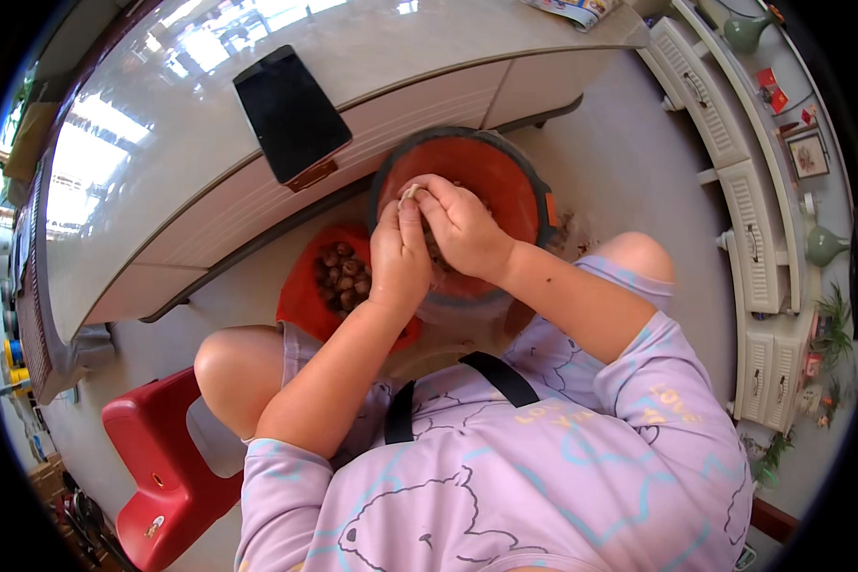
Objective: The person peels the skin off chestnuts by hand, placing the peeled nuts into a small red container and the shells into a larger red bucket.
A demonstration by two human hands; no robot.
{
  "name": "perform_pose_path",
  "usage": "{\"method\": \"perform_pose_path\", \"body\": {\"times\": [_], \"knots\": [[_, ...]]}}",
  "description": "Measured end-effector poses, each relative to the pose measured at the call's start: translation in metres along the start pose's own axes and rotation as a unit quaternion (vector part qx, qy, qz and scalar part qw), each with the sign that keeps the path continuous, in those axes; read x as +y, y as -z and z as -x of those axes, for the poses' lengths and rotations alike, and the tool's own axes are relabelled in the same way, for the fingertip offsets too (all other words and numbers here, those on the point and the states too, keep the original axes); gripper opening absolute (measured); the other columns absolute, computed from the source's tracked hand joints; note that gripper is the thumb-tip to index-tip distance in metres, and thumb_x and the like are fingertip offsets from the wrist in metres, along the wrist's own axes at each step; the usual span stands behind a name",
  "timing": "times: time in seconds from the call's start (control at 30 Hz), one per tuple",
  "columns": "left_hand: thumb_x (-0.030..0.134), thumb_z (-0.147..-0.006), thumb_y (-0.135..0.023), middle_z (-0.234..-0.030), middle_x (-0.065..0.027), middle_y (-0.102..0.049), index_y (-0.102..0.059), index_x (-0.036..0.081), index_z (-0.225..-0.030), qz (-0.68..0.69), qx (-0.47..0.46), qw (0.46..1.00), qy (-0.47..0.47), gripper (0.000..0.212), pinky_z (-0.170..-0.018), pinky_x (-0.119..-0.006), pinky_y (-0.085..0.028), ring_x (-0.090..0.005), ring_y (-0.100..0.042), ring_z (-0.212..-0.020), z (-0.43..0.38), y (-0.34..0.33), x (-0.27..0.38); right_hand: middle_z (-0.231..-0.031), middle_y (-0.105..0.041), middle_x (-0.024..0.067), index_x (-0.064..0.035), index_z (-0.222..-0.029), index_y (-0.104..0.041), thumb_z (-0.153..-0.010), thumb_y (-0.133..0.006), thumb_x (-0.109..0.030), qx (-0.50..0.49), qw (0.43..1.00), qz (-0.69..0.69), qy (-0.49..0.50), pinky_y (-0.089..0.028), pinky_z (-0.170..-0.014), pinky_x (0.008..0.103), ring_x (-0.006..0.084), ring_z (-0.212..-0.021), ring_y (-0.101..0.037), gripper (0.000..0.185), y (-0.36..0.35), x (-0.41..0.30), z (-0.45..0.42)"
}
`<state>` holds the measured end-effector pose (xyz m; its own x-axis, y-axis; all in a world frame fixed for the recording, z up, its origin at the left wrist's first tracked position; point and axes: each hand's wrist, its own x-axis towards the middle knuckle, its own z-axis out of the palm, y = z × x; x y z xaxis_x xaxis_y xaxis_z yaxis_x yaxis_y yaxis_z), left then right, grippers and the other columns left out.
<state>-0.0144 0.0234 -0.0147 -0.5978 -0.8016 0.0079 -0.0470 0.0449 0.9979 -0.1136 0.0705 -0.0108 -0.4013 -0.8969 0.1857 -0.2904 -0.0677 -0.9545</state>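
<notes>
Above a round bucket with an orange-red inside and a dark rim [536, 171], my two hands meet at the fingertips. Between them is a small pale piece [409, 193], too small to identify. My left hand [400, 250] grips it from the left, and my right hand [465, 225] pinches it from the right. Pale pieces lie in the bucket, mostly hidden by my hands. Left of the bucket, a red bag [297, 293] stands open on the floor with many round brown nuts or bulbs [344, 275] inside.
A glossy table [186, 164] with a dark tablet [293, 114] at its edge stands beyond the bucket. A red plastic chair [150, 457] is at lower left. Brown scraps [572, 232] lie right of the bucket. White drawers [701, 93] line the right side.
</notes>
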Motion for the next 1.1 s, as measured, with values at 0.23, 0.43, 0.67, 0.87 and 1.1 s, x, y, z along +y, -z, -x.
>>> {"method": "perform_pose_path", "body": {"times": [0.23, 0.43, 0.67, 0.87, 1.1], "knots": [[0.027, -0.093, -0.033, -0.091, -0.0194, -0.056, -0.050, -0.004, -0.100, -0.076, 0.013, 0.997, -0.025, 0.036, -0.074, -0.034, -0.042, -0.0310, -0.053, -0.082, 0.003, -0.005, -0.012, -0.081, -0.060, 0.0163, 0.0035, -0.091, -0.053, -0.089, -0.040, -0.014, 0.020, 0.996, -0.081, -0.040, -0.044, -0.070, 0.0318, 0.0269, -0.075, -0.057, 0.022, -0.007, 0.010, 0.002], [0.027, -0.093, -0.033, -0.092, -0.0208, -0.057, -0.051, -0.004, -0.102, -0.095, 0.023, 0.995, -0.036, 0.037, -0.074, -0.035, -0.042, -0.0331, -0.054, -0.083, 0.006, -0.005, -0.016, -0.091, -0.057, 0.0099, 0.0025, -0.094, -0.053, -0.089, -0.037, -0.009, 0.003, 0.985, -0.125, -0.117, -0.042, -0.080, 0.0269, 0.0174, -0.086, -0.052, 0.021, -0.010, 0.011, 0.006], [0.020, -0.093, -0.034, -0.075, -0.0196, -0.050, -0.043, 0.000, -0.085, -0.117, 0.006, 0.990, -0.077, 0.023, -0.061, -0.036, -0.040, -0.0334, -0.048, -0.067, 0.014, -0.008, -0.020, -0.086, -0.055, 0.0080, -0.0003, -0.090, -0.053, -0.089, -0.036, -0.014, 0.039, 0.998, 0.025, -0.036, -0.043, -0.076, 0.0271, 0.0181, -0.083, -0.053, 0.022, -0.006, 0.019, 0.009], [0.020, -0.092, -0.038, -0.073, -0.0164, -0.052, -0.044, 0.000, -0.090, -0.001, -0.071, 0.996, -0.051, 0.021, -0.062, -0.039, -0.041, -0.0314, -0.051, -0.066, 0.003, 0.004, -0.021, -0.093, -0.056, 0.0048, -0.0020, -0.099, -0.054, -0.090, -0.040, -0.017, -0.069, 0.887, -0.377, -0.258, -0.041, -0.079, 0.0258, 0.0128, -0.088, -0.053, 0.022, 0.022, 0.012, -0.004], [0.021, -0.092, -0.035, -0.081, -0.0022, -0.051, -0.048, 0.003, -0.096, 0.156, -0.150, 0.972, 0.095, 0.023, -0.059, -0.022, -0.038, -0.0093, -0.044, -0.068, 0.007, 0.012, -0.012, -0.094, -0.057, 0.0038, -0.0022, -0.099, -0.056, -0.088, -0.046, -0.015, -0.106, 0.905, -0.310, -0.271, -0.044, -0.077, 0.0237, 0.0112, -0.088, -0.054, 0.019, 0.040, -0.012, -0.007]]}}
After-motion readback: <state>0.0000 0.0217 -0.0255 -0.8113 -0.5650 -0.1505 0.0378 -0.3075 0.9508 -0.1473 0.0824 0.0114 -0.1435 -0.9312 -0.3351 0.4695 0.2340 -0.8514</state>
